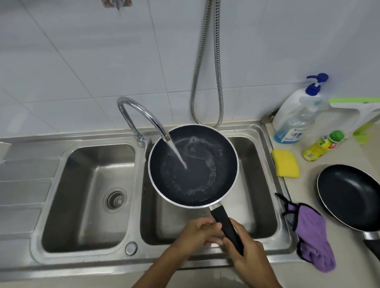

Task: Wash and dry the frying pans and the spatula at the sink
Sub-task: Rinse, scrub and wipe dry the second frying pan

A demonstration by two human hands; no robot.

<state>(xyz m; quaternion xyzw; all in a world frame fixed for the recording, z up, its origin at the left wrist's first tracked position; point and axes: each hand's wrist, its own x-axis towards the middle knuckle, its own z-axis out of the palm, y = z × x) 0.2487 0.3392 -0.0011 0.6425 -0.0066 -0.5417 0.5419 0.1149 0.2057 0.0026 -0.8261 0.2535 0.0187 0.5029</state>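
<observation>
**A:** Where was the pan?

**B:** The frying pan (193,165) was held about level over the right basin (259,190) of the steel sink (81,267), right under the tap (142,113). A stream of water (178,155) fell into it a little left of the middle. A ring of bubbles lay on its dark floor.

**A:** And who had hold of it?

**B:** The right hand (248,253) had its fingers curled round the near end of the black handle (225,227). The left hand (195,233) came in from the other side with its fingers bent, meeting the right hand's fingertips. I could not tell whether it clasped the handle or only lay against it.

**A:** What about the other pan?

**B:** The second frying pan (352,196) sat open side up on the counter (309,188) to the right of the sink, with its handle pointing toward the person. A purple cloth (311,236) lay crumpled between it and the sink, partly over the rim.

**A:** Anything behind that?

**B:** A yellow sponge (285,163) lay just beside the sink's far corner. Near it were a small yellow bottle (321,146) with a green cap and a pump bottle (299,113) with a blue head. A green-and-white squeegee (360,107) stood by the wall, and a metal hose (208,57) hung in a loop on the tiles.
</observation>
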